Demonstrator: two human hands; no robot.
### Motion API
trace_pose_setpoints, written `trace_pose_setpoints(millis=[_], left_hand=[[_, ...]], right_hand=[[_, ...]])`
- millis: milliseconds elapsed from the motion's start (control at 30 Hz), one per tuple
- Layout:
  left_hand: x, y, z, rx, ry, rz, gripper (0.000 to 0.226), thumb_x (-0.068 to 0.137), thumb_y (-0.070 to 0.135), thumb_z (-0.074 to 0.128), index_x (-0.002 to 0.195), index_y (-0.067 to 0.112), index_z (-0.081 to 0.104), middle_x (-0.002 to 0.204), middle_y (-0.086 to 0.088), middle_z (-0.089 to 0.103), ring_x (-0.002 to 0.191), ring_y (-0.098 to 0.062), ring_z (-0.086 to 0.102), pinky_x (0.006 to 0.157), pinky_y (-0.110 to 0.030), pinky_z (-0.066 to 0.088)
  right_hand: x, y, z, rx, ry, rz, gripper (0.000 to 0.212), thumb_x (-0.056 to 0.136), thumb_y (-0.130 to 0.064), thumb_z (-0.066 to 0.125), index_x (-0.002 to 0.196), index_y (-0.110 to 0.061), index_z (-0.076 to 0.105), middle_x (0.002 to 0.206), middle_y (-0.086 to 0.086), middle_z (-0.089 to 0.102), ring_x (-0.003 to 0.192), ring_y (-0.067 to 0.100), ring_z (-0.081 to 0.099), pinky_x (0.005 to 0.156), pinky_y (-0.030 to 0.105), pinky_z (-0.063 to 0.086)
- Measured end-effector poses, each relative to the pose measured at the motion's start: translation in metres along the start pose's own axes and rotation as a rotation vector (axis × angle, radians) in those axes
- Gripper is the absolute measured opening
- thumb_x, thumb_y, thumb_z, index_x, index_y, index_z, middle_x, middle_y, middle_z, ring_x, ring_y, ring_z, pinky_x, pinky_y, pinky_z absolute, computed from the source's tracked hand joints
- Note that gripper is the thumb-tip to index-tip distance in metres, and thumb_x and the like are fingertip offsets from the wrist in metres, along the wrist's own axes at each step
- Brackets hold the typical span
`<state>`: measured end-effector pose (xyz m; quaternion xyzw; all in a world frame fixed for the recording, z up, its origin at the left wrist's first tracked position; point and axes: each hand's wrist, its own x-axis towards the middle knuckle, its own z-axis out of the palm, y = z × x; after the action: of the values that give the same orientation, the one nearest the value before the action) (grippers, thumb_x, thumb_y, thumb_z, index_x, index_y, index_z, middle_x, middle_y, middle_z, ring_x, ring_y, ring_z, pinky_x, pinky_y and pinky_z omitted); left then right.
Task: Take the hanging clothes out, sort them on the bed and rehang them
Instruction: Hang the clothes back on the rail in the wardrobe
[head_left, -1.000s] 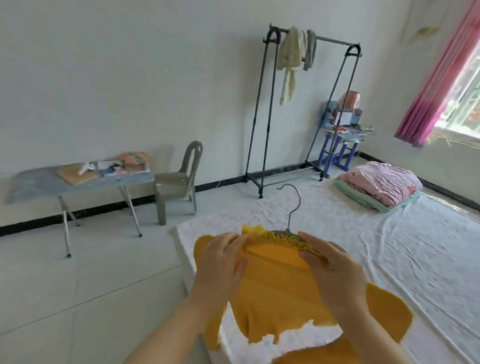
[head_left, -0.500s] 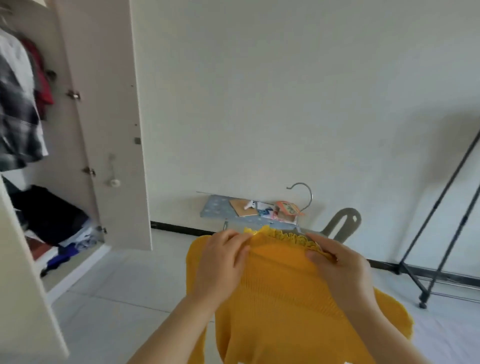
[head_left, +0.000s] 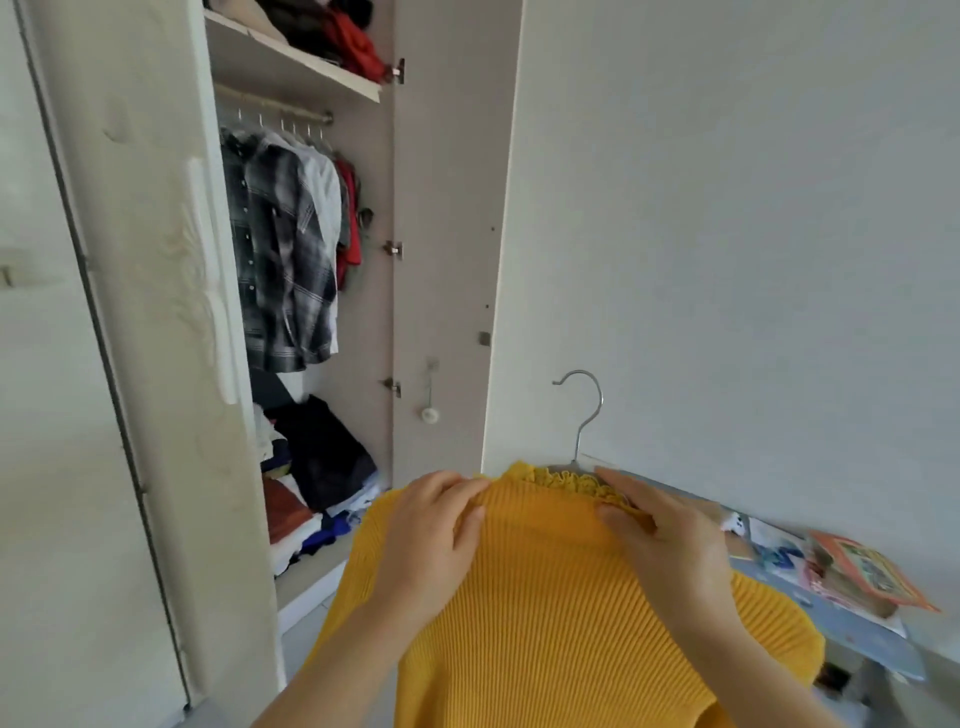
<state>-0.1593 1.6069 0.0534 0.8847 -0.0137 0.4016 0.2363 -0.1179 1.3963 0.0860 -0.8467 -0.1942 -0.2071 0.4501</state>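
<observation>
Gripping yellow top (head_left: 545, 613) on hanger (head_left: 589, 415)

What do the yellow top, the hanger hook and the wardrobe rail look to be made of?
Yellow top: matte ribbed knit fabric, shown by fine vertical ribs and a frilled lace collar.
Hanger hook: thin silvery metal wire, slightly shiny.
Wardrobe rail: likely a pale metal tube, too blurred to confirm.

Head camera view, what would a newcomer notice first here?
A bright yellow top on a wire hanger fills the bottom centre, gripped at its shoulders by the left hand and right hand. Behind it on the left stands an open wardrobe with a plaid shirt hanging on its rail.
</observation>
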Motion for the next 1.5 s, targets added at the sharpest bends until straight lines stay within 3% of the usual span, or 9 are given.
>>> trace_pose_setpoints(millis=[200, 300, 400, 500, 700, 833, 967, 1133, 1500], left_hand=[[0.066, -0.060, 0.040, 0.139, 0.085, -0.112, 0.027, 0.086, 0.016, 0.062, 0.112, 0.019, 0.066, 0.104, 0.005, 0.060, 0.094, -0.002, 0.044, 0.085, -0.018, 0.031], [0.104, -0.089, 0.056, 0.214, 0.102, -0.172, 0.029, 0.089, 0.020, 0.058, 0.117, 0.022, 0.063, 0.109, 0.006, 0.059, 0.099, -0.002, 0.045, 0.087, -0.016, 0.028], [0.134, -0.122, 0.066, 0.262, 0.104, -0.229, 0.031, 0.092, 0.026, 0.052, 0.122, 0.025, 0.058, 0.116, 0.009, 0.055, 0.102, 0.004, 0.036, 0.090, -0.012, 0.023], [0.160, -0.162, 0.078, 0.291, 0.096, -0.280, 0.032, 0.093, 0.028, 0.049, 0.124, 0.027, 0.057, 0.117, 0.010, 0.054, 0.108, -0.002, 0.043, 0.091, -0.012, 0.025], [0.224, -0.265, 0.103, 0.334, 0.131, -0.313, 0.034, 0.093, 0.030, 0.047, 0.127, 0.030, 0.052, 0.121, 0.013, 0.050, 0.108, 0.004, 0.036, 0.092, -0.011, 0.020], [0.268, -0.328, 0.109, 0.336, 0.165, -0.330, 0.034, 0.094, 0.030, 0.047, 0.127, 0.032, 0.051, 0.121, 0.015, 0.048, 0.105, 0.008, 0.030, 0.096, -0.013, 0.022], [0.320, -0.390, 0.104, 0.370, 0.208, -0.355, 0.034, 0.094, 0.030, 0.048, 0.127, 0.031, 0.051, 0.119, 0.016, 0.047, 0.104, 0.008, 0.030, 0.094, -0.012, 0.021], [0.374, -0.458, 0.094, 0.428, 0.276, -0.390, 0.034, 0.093, 0.030, 0.049, 0.127, 0.031, 0.052, 0.115, 0.018, 0.046, 0.102, 0.006, 0.032, 0.093, -0.014, 0.024], [0.468, -0.564, 0.035, 0.612, 0.314, -0.506, 0.037, 0.092, 0.028, 0.051, 0.129, 0.030, 0.050, 0.123, 0.009, 0.049, 0.114, -0.009, 0.043, 0.099, -0.033, 0.039]], right_hand=[[0.112, 0.033, 0.071, 0.033, -0.092, -0.111, 0.031, 0.084, -0.025, 0.065, 0.112, -0.038, 0.065, 0.088, -0.014, 0.063, 0.082, 0.007, 0.058, 0.066, 0.020, 0.044], [0.170, 0.039, 0.104, 0.047, -0.150, -0.162, 0.029, 0.086, -0.027, 0.063, 0.112, -0.039, 0.064, 0.088, -0.018, 0.060, 0.082, 0.005, 0.054, 0.063, 0.016, 0.040], [0.219, 0.040, 0.138, 0.046, -0.201, -0.212, 0.029, 0.087, -0.030, 0.061, 0.114, -0.041, 0.062, 0.093, -0.018, 0.061, 0.087, 0.007, 0.054, 0.067, 0.023, 0.042], [0.260, 0.042, 0.179, 0.040, -0.241, -0.266, 0.029, 0.087, -0.031, 0.061, 0.114, -0.040, 0.062, 0.098, -0.014, 0.064, 0.090, 0.010, 0.056, 0.071, 0.028, 0.048], [0.350, 0.042, 0.282, 0.068, -0.274, -0.301, 0.027, 0.088, -0.034, 0.059, 0.114, -0.040, 0.062, 0.108, -0.012, 0.065, 0.096, 0.013, 0.058, 0.074, 0.027, 0.047], [0.407, 0.028, 0.341, 0.072, -0.322, -0.322, 0.027, 0.088, -0.035, 0.057, 0.115, -0.042, 0.060, 0.109, -0.011, 0.065, 0.092, 0.008, 0.054, 0.069, 0.022, 0.042], [0.464, 0.008, 0.402, 0.094, -0.320, -0.355, 0.027, 0.088, -0.035, 0.059, 0.114, -0.040, 0.062, 0.109, -0.011, 0.065, 0.099, 0.014, 0.059, 0.073, 0.027, 0.046], [0.532, -0.019, 0.478, 0.189, -0.334, -0.418, 0.028, 0.085, -0.033, 0.064, 0.111, -0.042, 0.063, 0.106, -0.014, 0.066, 0.099, 0.013, 0.059, 0.072, 0.023, 0.042], [0.657, -0.105, 0.621, 0.357, -0.433, -0.614, 0.033, 0.083, -0.031, 0.066, 0.113, -0.044, 0.061, 0.103, -0.010, 0.067, 0.096, 0.013, 0.060, 0.068, 0.025, 0.041]])
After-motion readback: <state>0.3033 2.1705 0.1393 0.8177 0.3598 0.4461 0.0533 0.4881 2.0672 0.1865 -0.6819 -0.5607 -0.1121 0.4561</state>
